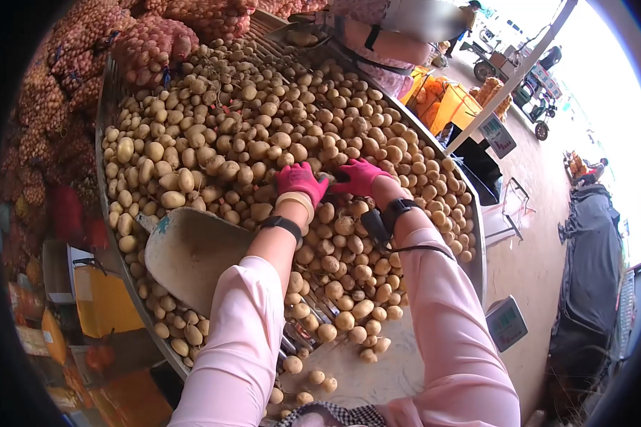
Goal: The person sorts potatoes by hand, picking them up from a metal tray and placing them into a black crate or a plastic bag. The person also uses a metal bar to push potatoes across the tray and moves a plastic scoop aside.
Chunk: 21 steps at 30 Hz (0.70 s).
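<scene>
Potatoes [246,132] lie in a large heap on a metal-edged sorting table [477,235]. My left hand [303,181], in a pink glove, rests on the middle of the heap with bent fingers apart over the potatoes. Close to its right, my right hand [360,178] wears a matching glove with dark fingertips. Its fingers reach leftward, apart and touching potatoes. The undersides of both hands are hidden, and no potato is plainly gripped. A pale, worn scoop [192,249] lies among the potatoes, left of my left forearm.
Red net sacks of potatoes [153,50] are stacked at the upper left. Across the table stands another person [377,43]. Yellow crates [456,107] and a slanted pole [516,75] are to the right. Loose potatoes [317,377] lie near me.
</scene>
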### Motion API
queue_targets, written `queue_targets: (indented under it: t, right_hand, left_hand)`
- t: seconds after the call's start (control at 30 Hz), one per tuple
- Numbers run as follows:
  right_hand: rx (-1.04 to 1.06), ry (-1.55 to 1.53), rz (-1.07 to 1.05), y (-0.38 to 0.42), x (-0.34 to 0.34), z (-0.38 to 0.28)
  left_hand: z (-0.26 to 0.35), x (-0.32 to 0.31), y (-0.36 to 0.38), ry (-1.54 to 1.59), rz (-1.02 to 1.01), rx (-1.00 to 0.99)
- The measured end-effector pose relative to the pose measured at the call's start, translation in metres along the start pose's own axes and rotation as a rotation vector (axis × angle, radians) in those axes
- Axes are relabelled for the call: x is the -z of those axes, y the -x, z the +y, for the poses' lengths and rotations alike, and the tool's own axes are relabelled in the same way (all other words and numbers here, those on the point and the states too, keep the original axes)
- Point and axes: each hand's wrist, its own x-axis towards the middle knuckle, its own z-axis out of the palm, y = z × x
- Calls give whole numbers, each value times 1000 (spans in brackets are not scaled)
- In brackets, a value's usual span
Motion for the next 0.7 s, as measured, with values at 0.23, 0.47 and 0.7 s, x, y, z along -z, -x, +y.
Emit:
queue_targets:
  t: [0.23, 0.47, 0.7]
  right_hand:
    - [-79, 164, 46, 38, -5, -14]
    - [-62, -27, -81, 80, -26, -2]
    - [-51, -313, -185, 206, -69, -30]
  left_hand:
    - [-6, -46, 20, 266, -103, 103]
    - [-5, -61, 78, 482, -395, 3]
    - [7, -73, 193, 301, -377, -313]
